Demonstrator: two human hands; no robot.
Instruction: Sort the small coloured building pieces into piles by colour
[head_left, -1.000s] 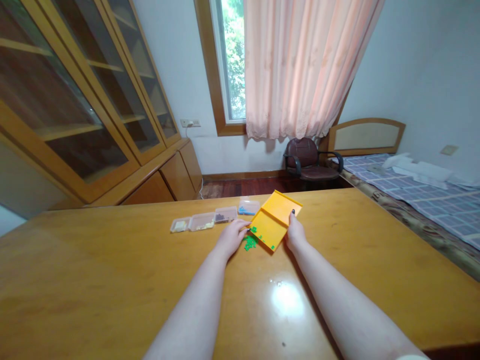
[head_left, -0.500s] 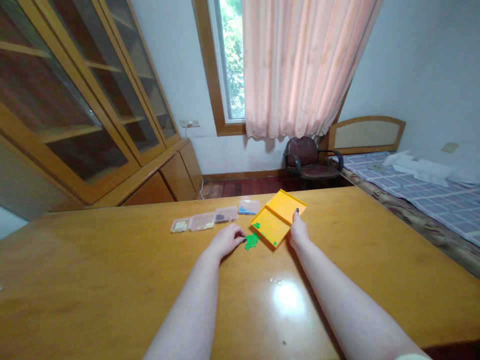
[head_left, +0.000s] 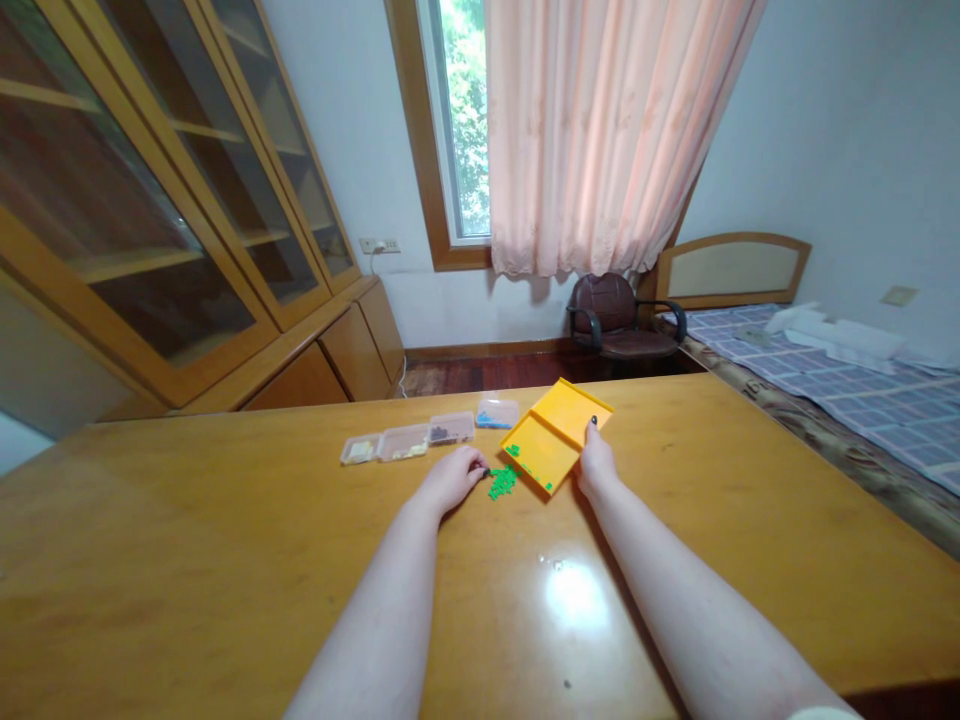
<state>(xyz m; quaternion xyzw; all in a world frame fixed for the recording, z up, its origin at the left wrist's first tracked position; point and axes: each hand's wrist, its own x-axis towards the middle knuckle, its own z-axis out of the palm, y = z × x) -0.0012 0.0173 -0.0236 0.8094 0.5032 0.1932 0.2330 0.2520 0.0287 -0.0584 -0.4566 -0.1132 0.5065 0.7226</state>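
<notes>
Clearly, we held the yellow box in our right hand, the thumb over its edge. It was open, and a few green bits lay in its nearer half. Our left hand was narrow, just beside the green pile on the table; whether it pinched something, we could not tell. Four clear trays stood behind it.

pink curtain partly covering a window, maroon armchair near plaid-covered bed, glass-fronted wooden cabinet
</notes>
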